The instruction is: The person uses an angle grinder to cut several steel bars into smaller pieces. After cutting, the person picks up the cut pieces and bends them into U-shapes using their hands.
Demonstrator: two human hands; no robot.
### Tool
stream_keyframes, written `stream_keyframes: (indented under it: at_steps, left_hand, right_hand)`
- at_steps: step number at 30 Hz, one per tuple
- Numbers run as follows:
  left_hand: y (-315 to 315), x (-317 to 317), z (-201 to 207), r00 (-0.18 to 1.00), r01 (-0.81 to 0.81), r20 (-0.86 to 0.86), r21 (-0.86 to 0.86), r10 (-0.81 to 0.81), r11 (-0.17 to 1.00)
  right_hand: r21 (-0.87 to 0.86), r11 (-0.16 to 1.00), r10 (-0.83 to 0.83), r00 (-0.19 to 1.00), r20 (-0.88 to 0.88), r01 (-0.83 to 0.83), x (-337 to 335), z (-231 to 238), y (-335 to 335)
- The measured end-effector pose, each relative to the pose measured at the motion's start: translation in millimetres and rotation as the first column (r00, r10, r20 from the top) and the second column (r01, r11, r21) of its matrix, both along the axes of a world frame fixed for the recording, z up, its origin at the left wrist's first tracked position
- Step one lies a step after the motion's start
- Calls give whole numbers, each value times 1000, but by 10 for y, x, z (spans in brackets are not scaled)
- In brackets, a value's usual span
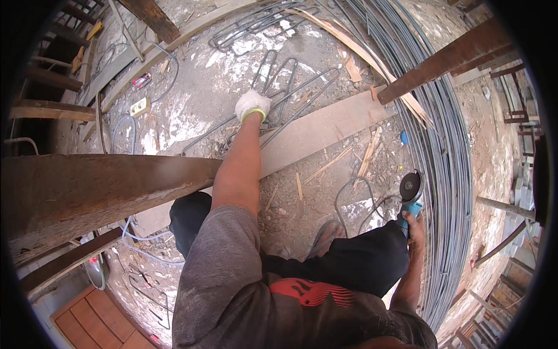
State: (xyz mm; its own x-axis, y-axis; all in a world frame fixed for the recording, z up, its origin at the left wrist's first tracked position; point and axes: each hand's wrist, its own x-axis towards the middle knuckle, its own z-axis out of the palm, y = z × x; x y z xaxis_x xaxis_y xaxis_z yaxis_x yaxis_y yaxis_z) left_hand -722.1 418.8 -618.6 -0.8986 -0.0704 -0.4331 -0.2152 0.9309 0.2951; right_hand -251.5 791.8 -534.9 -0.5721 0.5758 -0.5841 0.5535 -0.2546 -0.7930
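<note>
My left hand point(253, 105), in a white work glove, reaches forward and rests on a bent steel rebar piece point(302, 93) lying on the concrete ground by a long wooden plank point(325, 125). Whether the fingers close around the bar is hidden by the glove. My right hand point(415, 225), bare, grips a blue angle grinder point(410, 192) with its grey disc pointing up, held low beside my right knee. The grinder's cable point(349, 198) loops across the ground in front of my sandalled foot point(325, 235).
More bent rebar loops point(256, 23) lie farther ahead. A large coil of steel rod point(447, 145) curves along the right. A thick wooden beam point(87, 192) crosses at left, another beam point(447, 58) upper right. A white power socket point(139, 107) and wood scraps litter the ground.
</note>
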Motion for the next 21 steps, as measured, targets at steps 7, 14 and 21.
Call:
stream_keyframes:
  at_steps: [7, 14, 21]
  left_hand:
    - [-402, -588, -578, 831, 549, -91, -23, -549, 835]
    - [416, 51, 874, 938, 188, -327, 213, -111, 959]
    - [1128, 1050, 656, 646, 701, -386, -41, -659, 712]
  right_hand:
    - [-11, 1000, 0, 1000, -25, 0, -3, -19, 28]
    - [3, 1000, -30, 999, -32, 30, 143, 15, 72]
    - [-4, 1000, -14, 997, -78, 14, -70, -4, -27]
